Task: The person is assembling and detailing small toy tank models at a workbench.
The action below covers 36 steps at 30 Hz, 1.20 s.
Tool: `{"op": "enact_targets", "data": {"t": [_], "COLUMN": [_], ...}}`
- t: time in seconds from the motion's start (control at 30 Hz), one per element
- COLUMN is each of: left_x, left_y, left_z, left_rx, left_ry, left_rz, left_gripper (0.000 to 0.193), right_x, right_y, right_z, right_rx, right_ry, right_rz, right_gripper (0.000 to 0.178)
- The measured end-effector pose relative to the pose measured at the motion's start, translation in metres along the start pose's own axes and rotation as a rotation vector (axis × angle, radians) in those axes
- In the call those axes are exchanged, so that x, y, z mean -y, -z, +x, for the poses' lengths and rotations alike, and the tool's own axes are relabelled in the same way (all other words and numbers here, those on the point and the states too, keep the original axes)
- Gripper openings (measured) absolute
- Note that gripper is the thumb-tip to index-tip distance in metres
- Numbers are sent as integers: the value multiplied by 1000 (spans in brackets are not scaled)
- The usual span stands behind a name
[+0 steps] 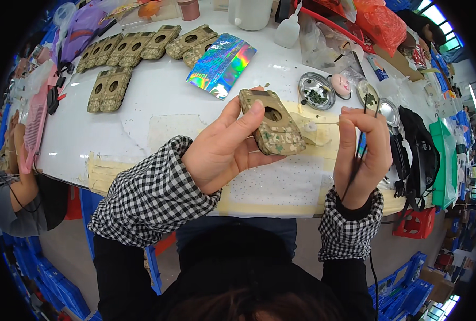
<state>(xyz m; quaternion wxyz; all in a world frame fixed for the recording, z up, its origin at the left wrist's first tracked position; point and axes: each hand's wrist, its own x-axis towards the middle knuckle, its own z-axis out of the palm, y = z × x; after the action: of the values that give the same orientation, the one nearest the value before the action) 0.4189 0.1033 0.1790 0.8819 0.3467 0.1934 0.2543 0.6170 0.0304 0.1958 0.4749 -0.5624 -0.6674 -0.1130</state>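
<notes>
My left hand (224,142) is closed around a camouflage-painted model tank hull (287,135), thumb on its top face. A round hole opens in the middle of the hull. To the right of it, my right hand (365,152) pinches a thin pale stick (326,123) between thumb and forefinger, its far end pointing left toward the hull but apart from it. Dark tweezers (362,144) are tucked among the same hand's fingers, tips pointing up. Beyond that hand lies a round metal tin (316,101) with small dark green pieces.
More camouflage hulls (109,90) stand in a row at the far left. A shiny holographic pouch (222,64) lies beside them. At the back are a white squeeze bottle (288,32) and a red plastic bag (379,27). A black bag (417,144) and green tray (444,160) line the right side.
</notes>
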Motion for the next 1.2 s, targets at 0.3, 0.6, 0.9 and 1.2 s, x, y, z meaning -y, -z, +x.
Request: {"op": "enact_targets", "data": {"t": [0.3, 0.6, 0.9, 1.2], "left_x": [1, 2, 1, 1], "left_y": [0, -4, -5, -4], "left_z": [1, 0, -1, -1], "left_rx": [1, -20, -7, -8], "left_ry": [-7, 27, 14, 13], "left_rz": [-24, 59, 60, 59], "left_gripper": [57, 52, 53, 52], "right_x": [-1, 14, 16, 15], "right_y": [-2, -12, -18, -20], "right_z": [3, -4, -4, -4], "right_rx": [43, 32, 71, 80], "right_ry": [69, -40, -47, -13], "right_rz": [-200, 437, 491, 479], "right_gripper": [15, 12, 12, 11]}}
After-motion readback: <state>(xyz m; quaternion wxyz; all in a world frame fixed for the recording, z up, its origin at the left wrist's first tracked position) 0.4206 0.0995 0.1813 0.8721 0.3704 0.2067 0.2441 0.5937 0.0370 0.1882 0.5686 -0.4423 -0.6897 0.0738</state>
